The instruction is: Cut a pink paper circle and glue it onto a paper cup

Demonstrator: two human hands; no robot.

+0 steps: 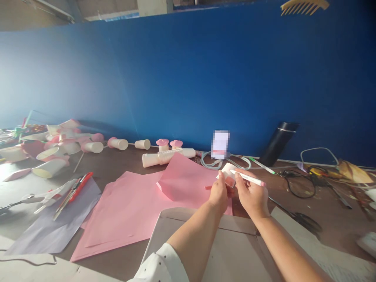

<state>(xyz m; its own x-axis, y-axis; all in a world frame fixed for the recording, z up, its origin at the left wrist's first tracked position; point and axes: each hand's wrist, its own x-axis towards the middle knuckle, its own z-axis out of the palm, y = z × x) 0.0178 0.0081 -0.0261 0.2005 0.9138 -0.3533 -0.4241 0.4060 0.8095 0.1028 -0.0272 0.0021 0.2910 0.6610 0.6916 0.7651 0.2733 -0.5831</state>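
Near the middle right of the table, my left hand [220, 192] is closed around a small white object with a reddish patch, which looks like a paper cup [228, 170]. My right hand [253, 196] grips a white marker [249, 178] with a pink end. The marker's other end points left and meets the cup's edge; whether it touches cannot be made out. A thin red stick-like thing [208, 187] pokes out beside my left hand, its kind unclear. Beneath and left of my hands lie pink paper sheets [129, 211], one with a folded-up corner.
Stacked paper cups [167, 157] lie behind the pink paper, with a phone-like screen [220, 144] and white cable [210, 161] nearby. A black bottle [277, 145] leans against the blue wall. Scissors [35, 197] and a red cutter [80, 187] lie left; black scissors [305, 221] lie right.
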